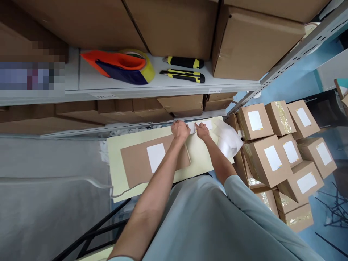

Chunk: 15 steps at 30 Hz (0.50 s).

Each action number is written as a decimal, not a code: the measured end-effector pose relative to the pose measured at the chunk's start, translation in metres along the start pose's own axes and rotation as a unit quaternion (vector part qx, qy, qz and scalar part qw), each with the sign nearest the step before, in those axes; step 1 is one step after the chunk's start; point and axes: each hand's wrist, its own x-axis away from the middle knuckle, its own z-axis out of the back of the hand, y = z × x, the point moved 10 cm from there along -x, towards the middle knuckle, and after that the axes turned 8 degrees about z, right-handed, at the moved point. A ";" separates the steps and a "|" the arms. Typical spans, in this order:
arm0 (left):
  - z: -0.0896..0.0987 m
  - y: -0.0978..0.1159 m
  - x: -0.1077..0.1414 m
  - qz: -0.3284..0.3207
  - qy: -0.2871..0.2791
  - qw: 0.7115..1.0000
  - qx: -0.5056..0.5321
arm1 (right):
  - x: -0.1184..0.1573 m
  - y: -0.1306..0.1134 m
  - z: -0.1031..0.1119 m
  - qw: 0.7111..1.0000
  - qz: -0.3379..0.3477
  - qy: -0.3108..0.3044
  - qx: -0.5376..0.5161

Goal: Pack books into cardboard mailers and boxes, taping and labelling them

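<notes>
On a pale yellow board (118, 145), a flat brown cardboard piece (136, 159) bears a white label (156, 157). Beyond its right end, near the shelf, my left hand (181, 130) is curled closed at the left end of a white paper strip (192, 127). My right hand (202, 131) touches the same strip with a finger pointing forward, its other fingers bent. A curled white sheet (228, 139) lies at the board's right end. What my left fingers pinch is too small to see clearly.
Stacked cardboard boxes (268, 159) with white labels stand to the right. The shelf (163, 87) ahead holds an orange and blue tape dispenser (119, 67), two utility knives (185, 69) and large boxes (174, 25). A pale cable (89, 180) runs in from the left.
</notes>
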 end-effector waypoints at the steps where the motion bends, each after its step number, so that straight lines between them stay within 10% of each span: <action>1: 0.003 0.000 0.004 -0.005 0.004 1.000 -0.002 | 0.000 -0.001 0.002 1.000 0.000 0.001 0.000; 10: 0.030 -0.039 0.002 0.040 0.017 0.999 -0.011 | 0.000 -0.006 0.006 1.000 -0.002 0.005 0.005; 15: 0.012 -0.045 -0.036 0.047 -0.047 0.996 -0.054 | -0.005 0.000 -0.003 1.000 0.006 0.009 -0.001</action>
